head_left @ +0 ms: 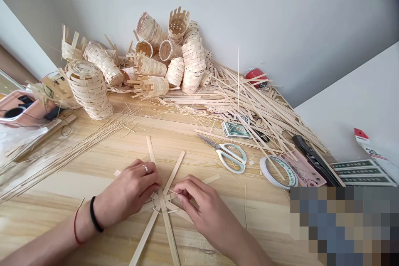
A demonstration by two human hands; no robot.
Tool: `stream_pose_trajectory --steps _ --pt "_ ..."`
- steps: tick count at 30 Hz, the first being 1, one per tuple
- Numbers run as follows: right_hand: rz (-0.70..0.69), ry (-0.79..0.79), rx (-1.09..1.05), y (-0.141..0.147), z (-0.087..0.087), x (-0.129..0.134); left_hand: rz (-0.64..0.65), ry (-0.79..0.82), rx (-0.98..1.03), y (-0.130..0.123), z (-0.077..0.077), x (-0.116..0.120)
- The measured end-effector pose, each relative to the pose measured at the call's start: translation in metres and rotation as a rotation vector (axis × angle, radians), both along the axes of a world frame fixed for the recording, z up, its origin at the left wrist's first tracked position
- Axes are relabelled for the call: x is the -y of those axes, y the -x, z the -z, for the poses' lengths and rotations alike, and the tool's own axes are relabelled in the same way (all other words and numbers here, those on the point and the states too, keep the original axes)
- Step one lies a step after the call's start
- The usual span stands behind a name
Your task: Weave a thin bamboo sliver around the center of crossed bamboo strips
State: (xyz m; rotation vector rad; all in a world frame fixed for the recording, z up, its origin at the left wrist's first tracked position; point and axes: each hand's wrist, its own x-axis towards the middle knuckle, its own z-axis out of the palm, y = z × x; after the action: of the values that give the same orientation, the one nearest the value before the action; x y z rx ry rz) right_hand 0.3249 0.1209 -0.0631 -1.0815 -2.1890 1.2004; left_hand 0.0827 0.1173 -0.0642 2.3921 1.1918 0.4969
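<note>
Flat pale strips (144,237) cross one another in a star shape on the wooden table, and a thin strand (168,211) loops around their crossing. My left hand (137,185) lies over the strips on the left, its fingers bent and pressed together near the centre; a ring is on one finger. At the right of the crossing, my right hand (198,199) pinches the thin strand between thumb and fingers. What the left fingertips hold is hidden behind the hand.
White-handled scissors (232,158) lie beyond my right hand. Woven baskets (90,89) and loose strips (258,108) pile up along the wall. A tape roll (264,170), a black cutter (314,160) and a small box (236,129) sit right; a pink container (29,116) is left.
</note>
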Motion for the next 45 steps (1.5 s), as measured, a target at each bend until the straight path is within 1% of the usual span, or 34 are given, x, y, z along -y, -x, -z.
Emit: stream_pose_trajectory --steps 6,12,17,22,27,36,40,42,45 --pt "0.033 -0.014 -0.040 0.001 0.000 0.002 -0.006 -0.031 -0.043 -0.005 0.000 0.002" --pt "0.037 -0.028 -0.011 0.001 0.005 0.001 -0.029 -0.021 -0.069 -0.007 -0.003 0.005" --pt "0.048 0.045 -0.010 0.000 0.006 0.002 -0.052 -0.034 -0.082 -0.010 -0.005 0.005" --pt "0.046 0.099 -0.023 0.000 0.003 0.002 -0.080 -0.047 -0.083 -0.010 -0.002 0.005" --pt "0.046 0.108 -0.028 0.000 0.000 0.002 -0.090 -0.057 -0.083 -0.008 0.000 0.004" --pt "0.060 0.116 -0.044 0.000 -0.003 0.000 -0.101 -0.061 -0.072 -0.006 -0.004 0.002" --pt "0.077 0.136 -0.055 -0.001 -0.001 0.000 -0.069 -0.039 -0.068 -0.001 -0.002 -0.002" --pt "0.072 0.140 -0.050 -0.001 0.000 -0.001 -0.062 -0.050 -0.091 0.001 -0.004 -0.003" --pt "0.067 0.143 -0.042 -0.001 -0.001 -0.001 -0.074 -0.118 -0.102 0.001 -0.010 -0.001"
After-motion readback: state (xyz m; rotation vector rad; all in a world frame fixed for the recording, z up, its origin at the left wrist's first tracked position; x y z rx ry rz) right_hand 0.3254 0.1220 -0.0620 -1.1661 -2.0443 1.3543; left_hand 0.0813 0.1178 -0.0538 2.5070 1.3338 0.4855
